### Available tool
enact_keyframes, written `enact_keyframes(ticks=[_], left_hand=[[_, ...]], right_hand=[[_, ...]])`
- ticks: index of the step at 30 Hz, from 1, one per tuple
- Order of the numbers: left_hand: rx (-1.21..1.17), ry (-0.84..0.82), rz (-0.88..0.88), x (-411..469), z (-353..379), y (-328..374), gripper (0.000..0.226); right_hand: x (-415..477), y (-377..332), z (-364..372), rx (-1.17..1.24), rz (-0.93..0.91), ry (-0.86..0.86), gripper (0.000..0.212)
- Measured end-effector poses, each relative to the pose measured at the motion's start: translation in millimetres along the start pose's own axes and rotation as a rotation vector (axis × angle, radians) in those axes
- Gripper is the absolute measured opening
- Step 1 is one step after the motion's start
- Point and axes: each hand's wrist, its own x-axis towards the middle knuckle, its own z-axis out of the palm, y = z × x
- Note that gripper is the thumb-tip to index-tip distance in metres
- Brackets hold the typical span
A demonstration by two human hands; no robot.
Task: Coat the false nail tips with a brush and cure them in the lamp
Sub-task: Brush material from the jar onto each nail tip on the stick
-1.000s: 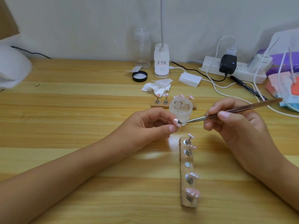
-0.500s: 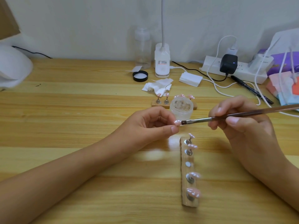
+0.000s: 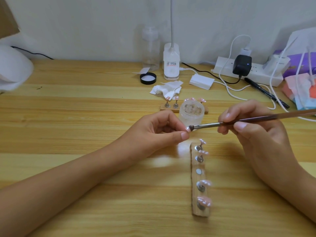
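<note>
My left hand [image 3: 159, 132] pinches a small pink false nail tip [image 3: 188, 128] between thumb and fingers at the table's middle. My right hand [image 3: 253, 132] grips a long brown brush [image 3: 248, 120], and its dark bristles touch that tip. Just below the hands lies a wooden holder strip [image 3: 199, 178] with several pink tips on metal stands and one bare magnet spot. A second wooden holder [image 3: 171, 106] with more tips stands behind a small clear gel jar [image 3: 191, 112]. The white curing lamp [image 3: 13, 71] sits at the far left edge, partly out of view.
At the back stand a clear pump bottle [image 3: 151, 48], a white desk-lamp base [image 3: 171, 64], a black jar lid [image 3: 148, 78] and crumpled wipes [image 3: 165, 90]. A power strip [image 3: 248, 72] with cables, a black pen [image 3: 266, 94] and coloured packets [image 3: 301, 82] crowd the back right.
The brush has swung flatter and its handle end has dropped toward the right edge. The bristles have stayed at the nail tip pinched in my left hand.
</note>
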Motion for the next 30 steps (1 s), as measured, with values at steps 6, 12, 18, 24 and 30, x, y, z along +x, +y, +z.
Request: enact_keyframes(ticks=[6,12,18,24,30], left_hand=[[0.007,0.01,0.005,0.2,0.0,-0.5,0.008],[-0.066,0.01,0.001,0.3,0.0,-0.4,0.009],[-0.108,0.0,-0.019,1.6,-0.6,-2.9,0.011],[-0.075,-0.004,-0.017,1.7,0.0,-1.7,0.011],[-0.023,-0.014,-0.011,-0.1,2.3,3.7,0.012]], right_hand=[[1.5,-0.2,-0.8,-0.024,0.017,0.036,0.016],[7.6,2.2,-5.1,0.121,0.071,0.121,0.027],[10.7,4.4,-7.4,0.235,0.145,0.108,0.027],[12.6,4.7,-6.1,0.289,0.171,0.117,0.031],[10.7,6.6,-5.6,0.228,0.171,0.106,0.031]])
